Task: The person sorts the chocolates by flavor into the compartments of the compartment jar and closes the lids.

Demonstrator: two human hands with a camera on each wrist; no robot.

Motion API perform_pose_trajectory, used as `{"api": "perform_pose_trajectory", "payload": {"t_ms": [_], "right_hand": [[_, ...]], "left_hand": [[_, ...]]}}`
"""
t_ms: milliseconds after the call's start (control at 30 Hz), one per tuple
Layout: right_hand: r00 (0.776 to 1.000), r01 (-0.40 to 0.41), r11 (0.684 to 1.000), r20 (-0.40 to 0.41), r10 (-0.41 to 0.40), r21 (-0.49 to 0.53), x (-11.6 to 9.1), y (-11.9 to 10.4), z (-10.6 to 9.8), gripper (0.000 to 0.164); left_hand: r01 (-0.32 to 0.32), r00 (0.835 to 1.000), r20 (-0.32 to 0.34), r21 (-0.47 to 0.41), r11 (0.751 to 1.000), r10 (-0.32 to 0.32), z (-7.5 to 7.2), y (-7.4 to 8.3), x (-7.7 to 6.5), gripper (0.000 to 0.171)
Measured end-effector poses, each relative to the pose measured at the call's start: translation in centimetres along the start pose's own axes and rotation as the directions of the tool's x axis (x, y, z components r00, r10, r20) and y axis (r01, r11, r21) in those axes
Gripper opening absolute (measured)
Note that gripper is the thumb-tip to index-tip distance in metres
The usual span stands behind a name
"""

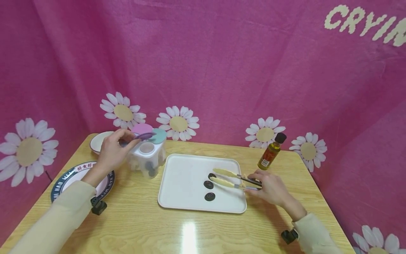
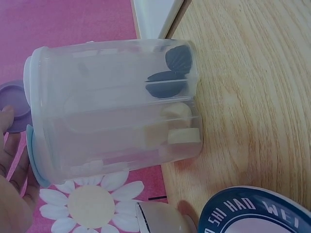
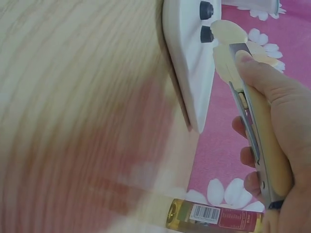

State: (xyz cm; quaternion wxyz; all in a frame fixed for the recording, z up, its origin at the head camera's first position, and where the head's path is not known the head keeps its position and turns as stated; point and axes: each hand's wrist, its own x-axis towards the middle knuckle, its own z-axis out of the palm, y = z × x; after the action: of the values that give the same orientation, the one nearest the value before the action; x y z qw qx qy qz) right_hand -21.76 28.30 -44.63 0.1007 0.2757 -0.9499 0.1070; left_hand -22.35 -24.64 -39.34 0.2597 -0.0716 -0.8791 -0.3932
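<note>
My left hand (image 1: 113,148) pinches a purple round lid (image 1: 146,136) raised over the open round hole of a clear, compartmented storage box (image 1: 134,164). Beside that hole are a teal lid (image 1: 159,136) and a pink lid (image 1: 142,128). Through the box wall in the left wrist view, dark ridged pieces (image 2: 167,86) and pale chunks (image 2: 183,136) show at the bottom. With my right hand (image 1: 269,187) I grip metal tongs (image 1: 222,182) with cream tips, spread apart above a white tray (image 1: 182,187). Three black discs (image 1: 209,196) lie on the tray, one partly behind the tongs.
Right of the tray stands an oil bottle (image 1: 269,155) with a black cap, near the right hand. A dark-rimmed plate (image 1: 60,184) lies under the left forearm, with a white bowl (image 1: 98,141) behind it. A pink daisy cloth (image 1: 215,70) closes off the table's back.
</note>
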Motion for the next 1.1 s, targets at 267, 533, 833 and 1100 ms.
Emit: {"api": "perform_pose_trajectory", "payload": {"t_ms": [267,533,833,1100], "right_hand": [[1.0,-0.005,1.0,-0.005,0.005,0.009,-0.2,0.0,0.6,0.043],[1.0,-0.019,1.0,0.012,0.019,0.001,0.0,0.1,1.1,0.041],[0.998,-0.045,0.999,0.051,0.043,0.02,0.3,0.2,1.4,0.041],[0.999,-0.027,0.999,0.024,0.027,0.023,0.7,0.0,1.5,0.038]], "left_hand": [[-0.003,1.0,-0.006,-0.001,1.0,0.003,0.1,0.0,0.0,0.018],[-0.003,1.0,-0.006,0.001,1.0,0.003,0.2,-0.1,0.1,0.018],[0.001,1.0,0.003,-0.004,1.0,-0.001,0.0,0.1,0.1,0.018],[0.006,1.0,-0.002,-0.001,1.0,-0.006,0.1,0.0,0.0,0.019]]}}
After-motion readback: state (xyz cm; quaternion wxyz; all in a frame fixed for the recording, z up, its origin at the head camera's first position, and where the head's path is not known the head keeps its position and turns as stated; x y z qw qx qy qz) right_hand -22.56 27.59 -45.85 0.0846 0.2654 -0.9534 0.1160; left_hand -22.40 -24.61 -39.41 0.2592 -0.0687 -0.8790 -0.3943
